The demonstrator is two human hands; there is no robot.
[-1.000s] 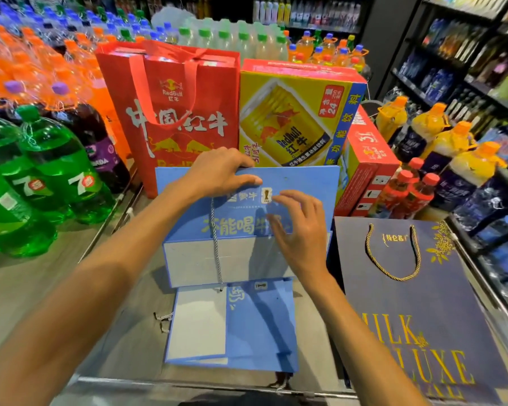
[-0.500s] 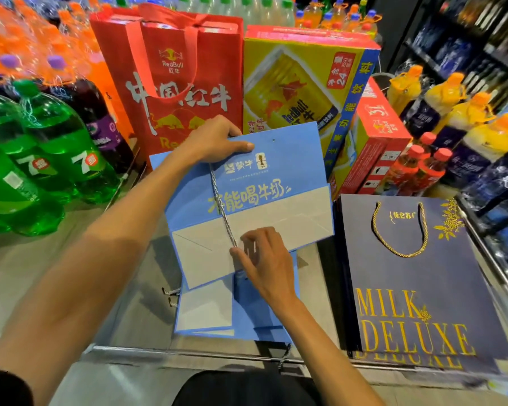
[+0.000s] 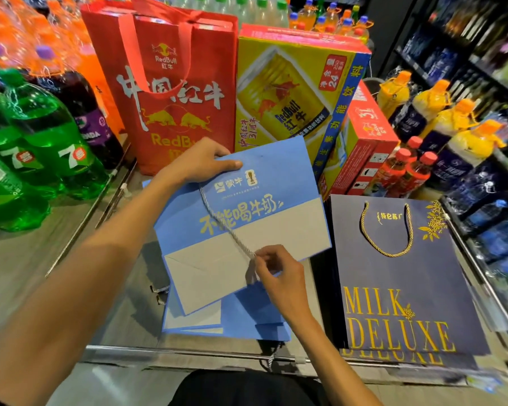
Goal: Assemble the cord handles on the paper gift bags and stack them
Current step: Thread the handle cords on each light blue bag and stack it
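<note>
Stack [image 3: 247, 320] of blue bags lies flat on worktop [image 3: 115, 288], nearest. R grip [image 3: 279, 276] pinches end of cord [image 3: 226, 227], held taut, prob. for threading the 2nd hole. Bag [image 3: 276, 200] is tilted over stack; L grip [image 3: 200, 164] clamps its top edge, thumb in front, to steady it.

The held bag [image 3: 264, 183] lies over the stack [image 3: 232, 320], left of the Milk Deluxe bag [image 3: 399, 288].

Two bare forearms [image 3: 79, 276], black garment [image 3: 247, 389] at the lap, perhaps trousers
</note>
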